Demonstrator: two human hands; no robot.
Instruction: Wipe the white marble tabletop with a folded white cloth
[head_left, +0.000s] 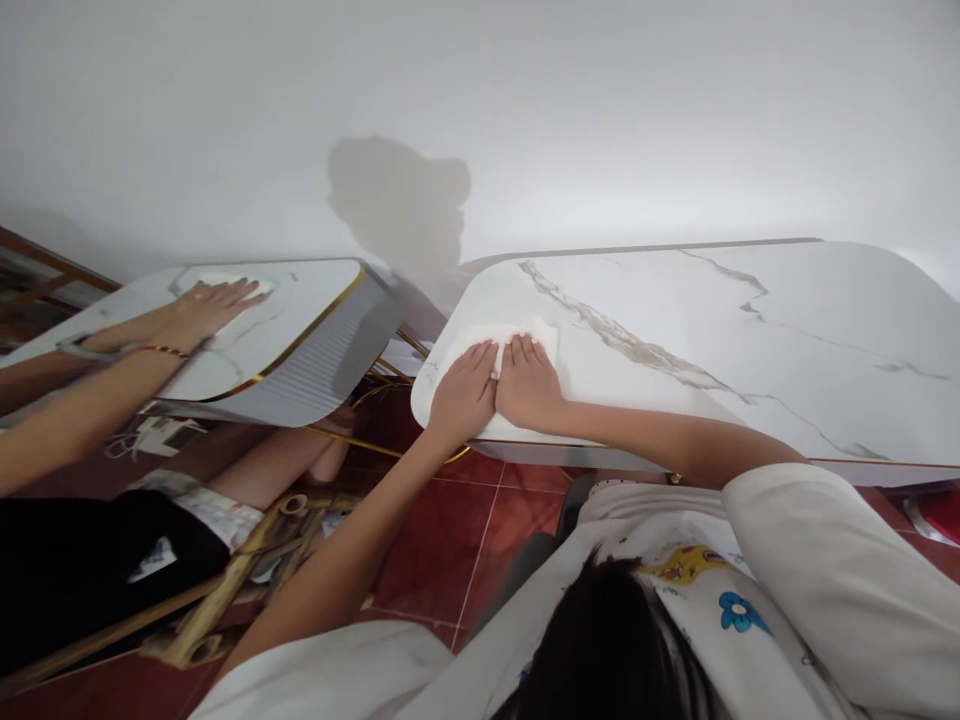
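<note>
My left hand (463, 392) lies flat with its fingers stretched forward over a white cloth or tissue (550, 342). Right beside it, touching at the thumb side, my right hand (529, 384) presses flat on the same white sheet, fingers together and straight. Both palms rest near the rounded left end of a white marble-patterned table (630, 300) with grey-brown veins. Parts of the sheet are hidden beneath the hands, and its edges blend into the pale tabletop.
On the left, another person's hands (214, 305) lie on a white sheet on a second marble-patterned table (300, 300) with a gold edge. A bamboo chair (225, 590) stands below it on the red tiled floor (442, 540). A white wall (600, 120) rises behind both tables.
</note>
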